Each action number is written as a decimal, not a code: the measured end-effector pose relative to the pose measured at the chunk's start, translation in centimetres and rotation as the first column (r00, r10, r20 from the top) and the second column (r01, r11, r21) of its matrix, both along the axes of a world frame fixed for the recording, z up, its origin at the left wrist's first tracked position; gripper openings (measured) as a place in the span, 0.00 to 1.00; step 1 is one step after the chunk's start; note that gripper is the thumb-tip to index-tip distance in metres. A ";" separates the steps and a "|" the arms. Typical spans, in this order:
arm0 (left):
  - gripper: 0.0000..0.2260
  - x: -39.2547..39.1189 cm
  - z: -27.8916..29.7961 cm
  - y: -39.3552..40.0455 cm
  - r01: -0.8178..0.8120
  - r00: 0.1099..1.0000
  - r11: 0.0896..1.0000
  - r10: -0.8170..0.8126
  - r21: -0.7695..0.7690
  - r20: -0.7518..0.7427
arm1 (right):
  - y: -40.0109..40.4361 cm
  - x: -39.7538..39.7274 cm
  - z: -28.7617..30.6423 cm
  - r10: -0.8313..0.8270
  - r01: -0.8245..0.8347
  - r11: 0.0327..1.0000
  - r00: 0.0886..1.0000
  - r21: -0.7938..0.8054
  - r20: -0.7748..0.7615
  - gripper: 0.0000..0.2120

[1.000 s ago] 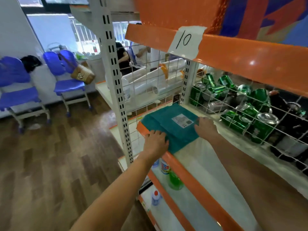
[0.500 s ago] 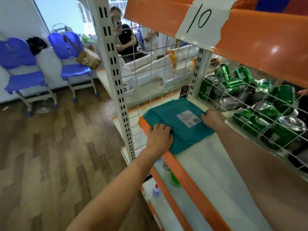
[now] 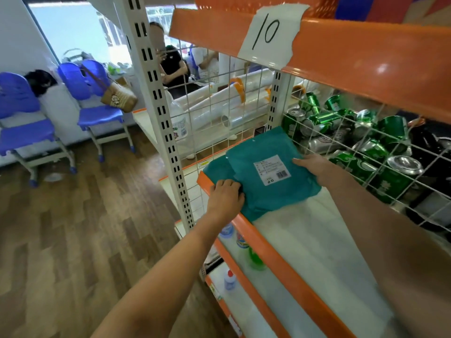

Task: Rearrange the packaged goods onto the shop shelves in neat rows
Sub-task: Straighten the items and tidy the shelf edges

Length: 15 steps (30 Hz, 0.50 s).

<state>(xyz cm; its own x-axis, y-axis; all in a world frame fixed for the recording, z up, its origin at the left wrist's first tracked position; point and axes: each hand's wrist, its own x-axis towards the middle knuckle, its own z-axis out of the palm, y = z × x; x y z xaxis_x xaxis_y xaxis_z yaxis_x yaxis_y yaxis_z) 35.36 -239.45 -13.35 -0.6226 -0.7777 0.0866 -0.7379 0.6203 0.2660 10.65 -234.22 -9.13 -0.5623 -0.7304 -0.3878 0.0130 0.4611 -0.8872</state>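
- Shelf (image 3: 317,252): white fabric-like liner on the deck, orange metal front lip, white perforated steel upright (image 3: 161,113) at the left end.
- Teal packages (image 3: 268,181): flat, soft matte pouches stacked at the shelf's left end, against the wire side panel; top one carries a white printed label (image 3: 272,170) with a barcode. Looks like two or more in the stack, count unclear.
- Left hand (image 3: 225,197): fingers curled over the stack's front-left corner, gripping it at the orange lip.
- Right hand (image 3: 314,167): fingers straight, pressed flat against the top pouch's right edge.
- Wire mesh back panel (image 3: 366,152): behind it, a loose pile of green aluminium cans (image 3: 380,176), lying every way.
- Neighbouring shelf beyond the side mesh: rolls of clear plastic film (image 3: 219,103).
- Lower shelf: small bottles (image 3: 229,280), blurred.
- Paper tag "10" (image 3: 267,32) taped to the orange shelf edge above.
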 end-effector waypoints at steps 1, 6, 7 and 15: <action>0.15 0.1 0.2 -0.1 0.002 1.000 1.000 -0.002 0.002 0.005 | 0.7 0.2 0.0 -0.027 0.027 0.999 0.999 -0.023 0.028 0.11; 0.15 1.6 1.4 -0.3 0.066 0.998 0.998 -0.067 -0.016 -0.016 | 5.0 3.0 1.0 -0.171 0.186 0.976 0.977 -0.113 0.129 0.14; 0.15 2.1 1.6 -0.4 0.089 0.995 0.996 -0.090 -0.018 -0.034 | 5.8 3.6 1.0 -0.206 0.223 0.967 0.969 -0.123 0.139 0.15; 0.14 4.8 2.5 1.9 0.256 0.965 0.967 -0.256 -0.005 -0.065 | 13.5 11.4 0.6 -0.435 0.466 0.856 0.883 -0.223 0.177 0.12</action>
